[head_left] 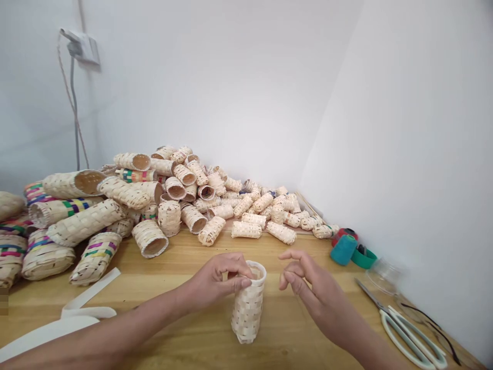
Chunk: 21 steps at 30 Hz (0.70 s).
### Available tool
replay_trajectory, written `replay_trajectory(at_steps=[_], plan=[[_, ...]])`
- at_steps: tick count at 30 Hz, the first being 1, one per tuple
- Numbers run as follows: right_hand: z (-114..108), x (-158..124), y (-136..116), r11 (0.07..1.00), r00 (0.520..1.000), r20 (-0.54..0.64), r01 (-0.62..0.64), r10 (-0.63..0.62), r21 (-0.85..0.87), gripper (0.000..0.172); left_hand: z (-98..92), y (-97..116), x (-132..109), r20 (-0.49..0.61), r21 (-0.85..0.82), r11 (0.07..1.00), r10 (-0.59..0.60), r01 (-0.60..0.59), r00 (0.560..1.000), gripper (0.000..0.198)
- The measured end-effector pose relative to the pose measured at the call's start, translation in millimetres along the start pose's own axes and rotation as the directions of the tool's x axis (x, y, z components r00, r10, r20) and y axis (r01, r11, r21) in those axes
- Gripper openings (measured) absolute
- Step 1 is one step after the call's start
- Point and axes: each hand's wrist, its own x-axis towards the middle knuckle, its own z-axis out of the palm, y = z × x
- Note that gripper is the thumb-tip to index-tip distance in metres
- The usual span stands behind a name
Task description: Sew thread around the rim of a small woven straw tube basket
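A small, tube-shaped woven basket of pale strips, with a white band around its rim, stands slightly tilted over the table in front of me. My left hand pinches the left side of that rim, fingertips at the opening and thumb outside. To the right of the basket and apart from it, my right hand is raised. Its index finger reaches out toward the basket, while the thumb and the other fingers curl together. Anything thin between those fingertips is too small to make out.
A large heap of woven baskets lies along the wall. A white strip curls at the left. On the right are a blue thread spool, a green ring-shaped item, a clear container, scissors and eyeglasses.
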Motion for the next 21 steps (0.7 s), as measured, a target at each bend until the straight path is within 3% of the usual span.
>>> replay_trajectory(at_steps=[11, 17, 21], plan=[[1.6, 2.0, 0.8, 0.98, 0.986, 0.043, 0.167, -0.163, -0.11, 0.019, 4.3, -5.2, 0.2, -0.062, -0.026, 1.0, 0.012, -0.013, 0.998, 0.029], [2.0, 6.9, 1.0, 0.923, 0.947, 0.026, 0.317, -0.319, -0.219, 0.021, 4.5, -1.1, -0.9, -0.011, 0.007, 1.0, 0.026, -0.025, 1.0, 0.026], [1.8, 9.1, 4.6, 0.863, 0.896, 0.024, 0.433, -0.442, -0.262, 0.029, 5.4, 5.6, -1.8, 0.046, -0.011, 0.999, 0.033, -0.033, 0.998, 0.022]])
